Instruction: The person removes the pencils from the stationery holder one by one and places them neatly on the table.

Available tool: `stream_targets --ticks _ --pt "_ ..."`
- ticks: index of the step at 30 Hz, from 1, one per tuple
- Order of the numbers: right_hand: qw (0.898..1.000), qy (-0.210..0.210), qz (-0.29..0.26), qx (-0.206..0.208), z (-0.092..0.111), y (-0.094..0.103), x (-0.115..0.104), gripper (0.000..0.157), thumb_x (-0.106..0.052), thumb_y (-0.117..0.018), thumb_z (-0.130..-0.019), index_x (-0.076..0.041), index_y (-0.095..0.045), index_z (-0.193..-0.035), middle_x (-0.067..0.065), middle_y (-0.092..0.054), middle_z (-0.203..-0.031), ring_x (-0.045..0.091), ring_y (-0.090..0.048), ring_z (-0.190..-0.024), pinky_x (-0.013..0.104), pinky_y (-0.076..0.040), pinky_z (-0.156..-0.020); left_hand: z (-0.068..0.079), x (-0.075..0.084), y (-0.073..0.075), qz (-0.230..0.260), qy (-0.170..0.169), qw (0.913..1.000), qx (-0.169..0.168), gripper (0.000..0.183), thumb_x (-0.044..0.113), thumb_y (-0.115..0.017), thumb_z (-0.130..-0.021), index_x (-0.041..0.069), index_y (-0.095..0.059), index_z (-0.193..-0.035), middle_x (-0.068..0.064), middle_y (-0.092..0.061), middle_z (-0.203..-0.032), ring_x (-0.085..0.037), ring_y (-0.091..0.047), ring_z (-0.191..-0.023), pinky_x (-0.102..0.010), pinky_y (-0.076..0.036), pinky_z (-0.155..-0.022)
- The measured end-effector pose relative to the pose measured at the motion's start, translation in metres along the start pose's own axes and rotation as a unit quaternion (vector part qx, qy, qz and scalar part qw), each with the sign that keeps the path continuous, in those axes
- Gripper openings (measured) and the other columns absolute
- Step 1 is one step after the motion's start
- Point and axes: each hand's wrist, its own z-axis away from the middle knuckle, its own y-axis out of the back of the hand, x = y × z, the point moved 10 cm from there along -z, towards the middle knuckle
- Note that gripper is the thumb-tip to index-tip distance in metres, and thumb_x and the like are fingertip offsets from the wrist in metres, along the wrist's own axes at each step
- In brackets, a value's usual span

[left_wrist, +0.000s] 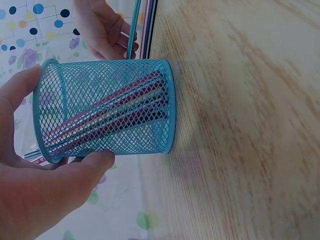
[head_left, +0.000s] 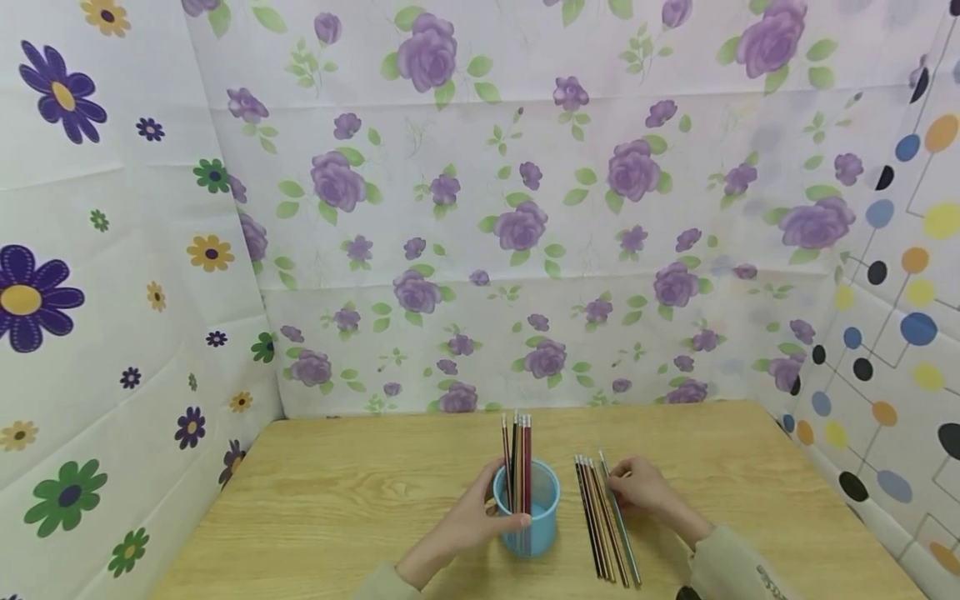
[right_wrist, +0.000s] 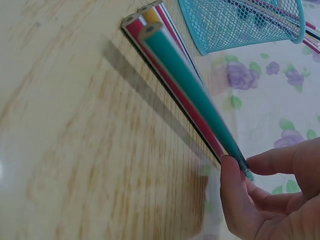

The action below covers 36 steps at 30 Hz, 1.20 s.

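Note:
My left hand (head_left: 472, 518) grips a light blue mesh pencil cup (head_left: 545, 527) that stands upright on the table. Several pencils (head_left: 527, 454) lean inside it, eraser ends up; their lower parts show through the mesh in the left wrist view. To the right of the cup, my right hand (head_left: 640, 485) pinches a teal pencil (right_wrist: 185, 82) near its eraser end. In the right wrist view its unsharpened end is raised over the other pencils and casts a shadow on the wood. Directly left of this pencil, several dark, red and yellow striped pencils (head_left: 592, 517) lie side by side.
The light wooden table (head_left: 360, 475) has its back edge against a hanging cloth with purple roses (head_left: 525, 225). Flowered cloth (head_left: 135, 292) hangs on the left, and cloth with coloured dots (head_left: 892, 367) on the right.

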Motion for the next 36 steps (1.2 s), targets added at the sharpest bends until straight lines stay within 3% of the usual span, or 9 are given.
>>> stream_targets --ticks 17,29,36 --pt "0.999 0.013 0.04 0.02 0.007 -0.002 -0.009 0.008 -0.002 -0.059 -0.089 0.005 -0.061 -0.092 0.011 -0.062 -0.072 0.017 -0.06 -0.058 0.029 -0.057 -0.051 0.0 -0.003 0.0 0.002 0.0 1.0 0.001 0.087 0.027 -0.073 -0.087 0.013 -0.019 -0.153 -0.019 -0.027 -0.156 -0.042 -0.032 -0.141 -0.06 -0.03 -0.112" --pt "0.997 0.025 0.057 0.042 -0.001 -0.002 -0.002 0.004 -0.001 -0.06 -0.087 0.001 -0.059 -0.084 0.009 -0.061 -0.067 0.016 -0.059 -0.054 0.026 -0.054 -0.048 0.0 -0.005 0.001 0.001 0.009 0.9999 -0.004 0.088 0.029 -0.073 -0.087 0.013 -0.018 -0.154 -0.019 -0.026 -0.156 -0.043 -0.031 -0.141 -0.061 -0.03 -0.112" --pt "0.988 0.08 0.106 0.075 0.004 0.007 -0.019 0.008 -0.006 -0.058 -0.088 0.002 -0.061 -0.088 0.009 -0.062 -0.07 0.016 -0.055 -0.055 0.026 -0.046 -0.047 0.0 -0.003 -0.001 0.004 0.006 1.0 -0.006 0.086 0.029 -0.074 -0.087 0.015 -0.021 -0.153 -0.017 -0.03 -0.155 -0.042 -0.032 -0.141 -0.061 -0.031 -0.112"
